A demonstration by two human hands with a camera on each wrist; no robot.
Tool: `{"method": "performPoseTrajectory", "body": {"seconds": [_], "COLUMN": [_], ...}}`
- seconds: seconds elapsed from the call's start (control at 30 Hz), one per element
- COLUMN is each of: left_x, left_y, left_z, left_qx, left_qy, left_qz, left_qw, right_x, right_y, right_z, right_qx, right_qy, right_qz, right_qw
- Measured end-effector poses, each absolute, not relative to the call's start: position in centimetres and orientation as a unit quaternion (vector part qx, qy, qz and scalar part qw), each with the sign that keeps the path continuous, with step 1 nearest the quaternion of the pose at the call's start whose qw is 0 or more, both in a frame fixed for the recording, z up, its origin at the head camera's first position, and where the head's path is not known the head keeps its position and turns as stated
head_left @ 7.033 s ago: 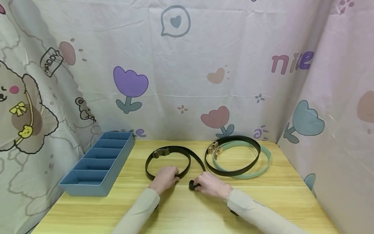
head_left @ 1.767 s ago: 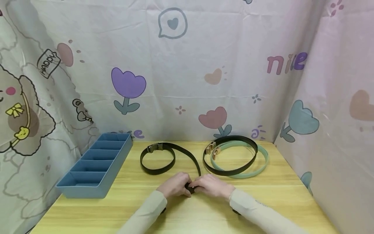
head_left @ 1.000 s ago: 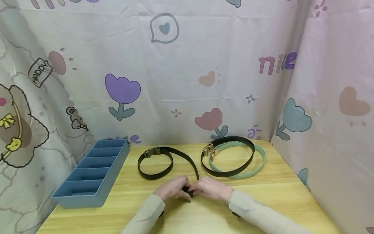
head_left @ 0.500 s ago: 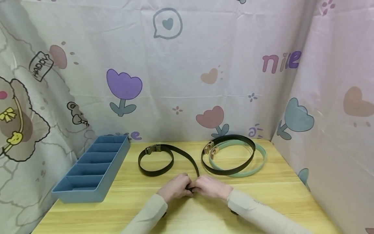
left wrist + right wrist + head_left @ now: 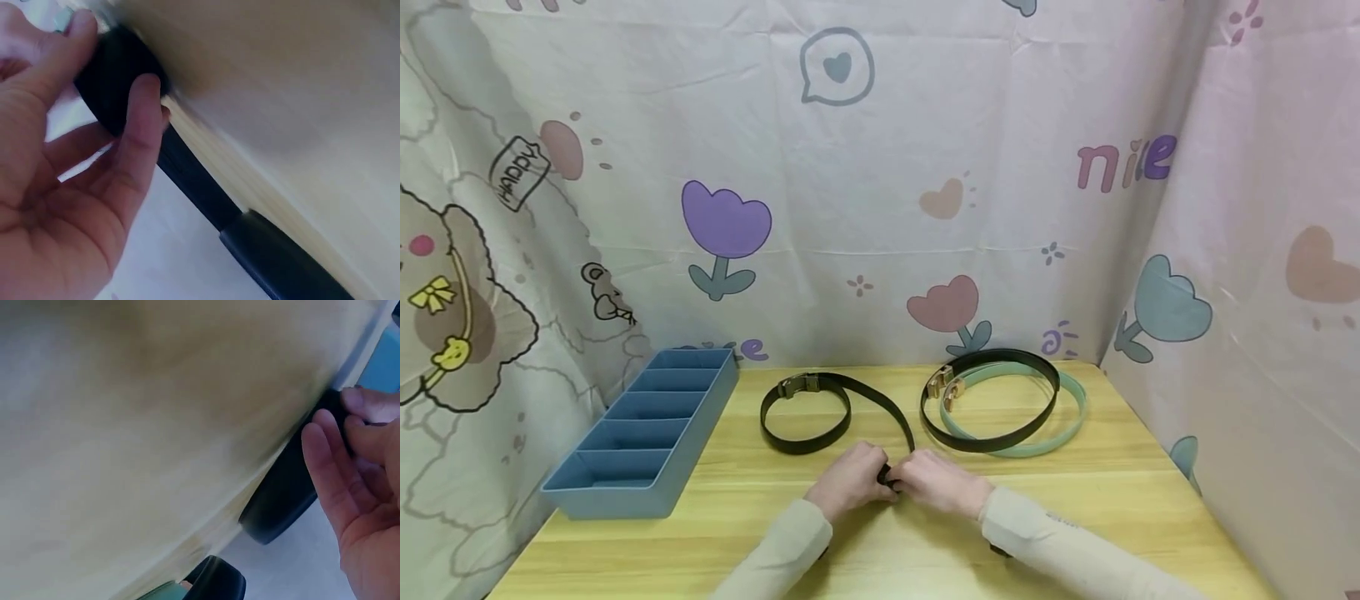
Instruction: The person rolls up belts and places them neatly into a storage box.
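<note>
A black belt with a dark metal buckle (image 5: 798, 384) lies on the table, its left part in a round loop (image 5: 805, 447). The strap curves from the buckle toward both hands, which meet at its rolled-up tail end. My left hand (image 5: 850, 480) pinches the small black roll (image 5: 119, 75) between thumb and fingers. Against it, my right hand (image 5: 942, 482) grips the same roll from the other side; in the right wrist view the strap (image 5: 284, 487) runs out past its fingers. Most of the roll is hidden by the fingers in the head view.
Right of the hands lie another black belt (image 5: 1009, 439) and a mint green belt (image 5: 1078, 417), both looped with gold buckles and overlapping. A blue-grey tray (image 5: 679, 467) with several compartments stands at the left of the wooden table (image 5: 895, 558). Printed curtains (image 5: 865, 167) hang behind.
Since the earliest frame, my left hand has left the belt's loop and joined my right at the rolled tail. The loop has become smaller. In the last second the hands have barely shifted.
</note>
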State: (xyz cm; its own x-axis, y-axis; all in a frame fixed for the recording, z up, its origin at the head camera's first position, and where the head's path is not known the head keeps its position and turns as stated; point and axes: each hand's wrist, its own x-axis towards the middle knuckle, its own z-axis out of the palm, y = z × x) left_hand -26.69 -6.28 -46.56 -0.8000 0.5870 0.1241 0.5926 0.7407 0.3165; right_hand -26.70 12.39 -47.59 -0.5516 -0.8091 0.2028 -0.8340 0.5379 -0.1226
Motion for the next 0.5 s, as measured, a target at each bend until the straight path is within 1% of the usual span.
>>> {"method": "performPoseTrajectory", "body": {"seconds": [0.07, 0.13, 0.33, 0.4, 0.5], "left_x": [-26.7, -26.9, -27.5, -27.5, -27.3], "left_y": [-6.2, -6.3, -7.0, -7.2, -7.1], "left_z": [-46.5, -46.4, -46.6, -46.7, -46.9], "left_qx": [-0.322, -0.331, -0.367, -0.362, -0.343], "left_qy": [-0.931, -0.927, -0.909, -0.911, -0.918], "left_qz": [-0.17, -0.176, -0.194, -0.194, -0.197], "left_qw": [0.009, -0.002, -0.037, -0.038, -0.025], "right_x": [-26.9, -27.2, -28.0, -28.0, -27.7], "right_y": [12.6, 13.0, 13.8, 13.6, 13.2], "right_z": [-47.6, -47.5, -47.3, -47.3, -47.4], "right_qx": [0.477, 0.488, 0.519, 0.518, 0.506], "right_qy": [-0.869, -0.862, -0.844, -0.845, -0.851], "right_qz": [0.115, 0.128, 0.117, 0.108, 0.099], "right_qw": [0.054, 0.049, 0.07, 0.078, 0.098]}}
